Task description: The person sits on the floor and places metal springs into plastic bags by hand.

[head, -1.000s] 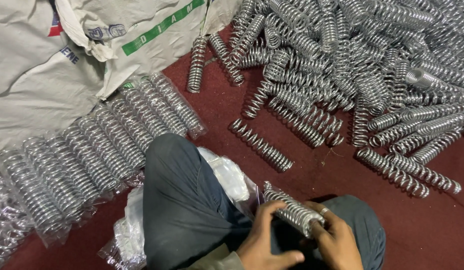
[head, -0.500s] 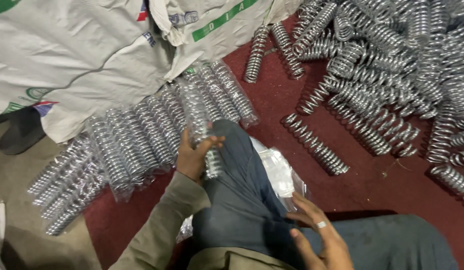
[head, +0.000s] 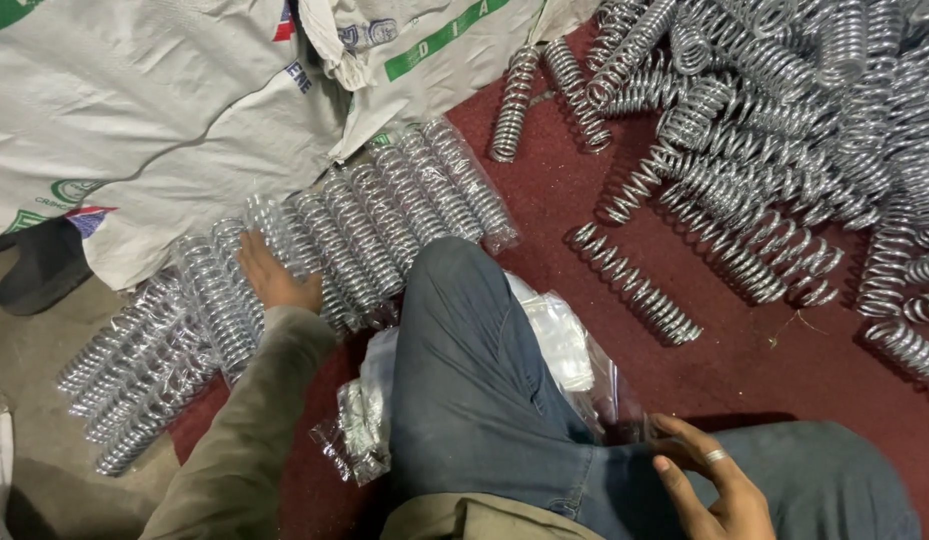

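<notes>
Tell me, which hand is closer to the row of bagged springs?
Left. The left hand rests on the bagged springs; the right hand is far off, above the person's leg.

Left hand (head: pixel 274 280) rests flat on bagged springs (head: pixel 334 250).

My knee (head: pixel 464 380) hides part of the plastic bags (head: pixel 554 340); the picture's edge cuts my right grip (head: pixel 709 490).
</notes>
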